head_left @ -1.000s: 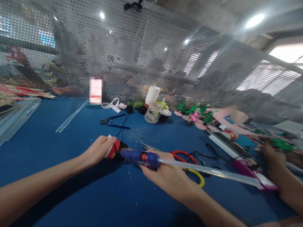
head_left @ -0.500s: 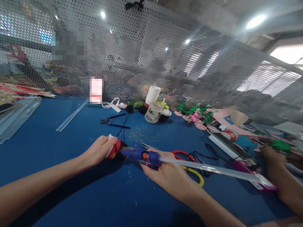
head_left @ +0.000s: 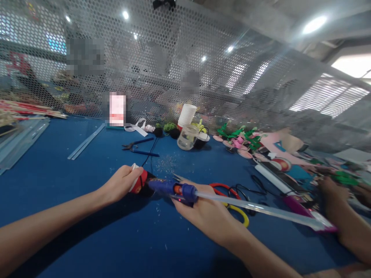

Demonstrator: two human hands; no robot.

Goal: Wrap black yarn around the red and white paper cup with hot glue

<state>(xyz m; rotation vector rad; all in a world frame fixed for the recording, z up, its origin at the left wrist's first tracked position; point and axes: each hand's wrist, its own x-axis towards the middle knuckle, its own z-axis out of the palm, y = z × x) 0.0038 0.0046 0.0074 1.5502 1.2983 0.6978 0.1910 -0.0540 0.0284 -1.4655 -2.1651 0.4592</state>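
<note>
Fingers of left hand pinch soft red-black-white piece — glue gun touching.

The left hand covers most of the small red, white and black piece it grips, so its shape cannot be told. The right hand hides the handle of the glue gun. The scissors lie partly behind that hand. Several patches behind the mesh screen are blurred out, as is a pink-and-white item standing on the worktop. A co-worker's hand at the right is smeared, and the arm runs off the edge.
</note>
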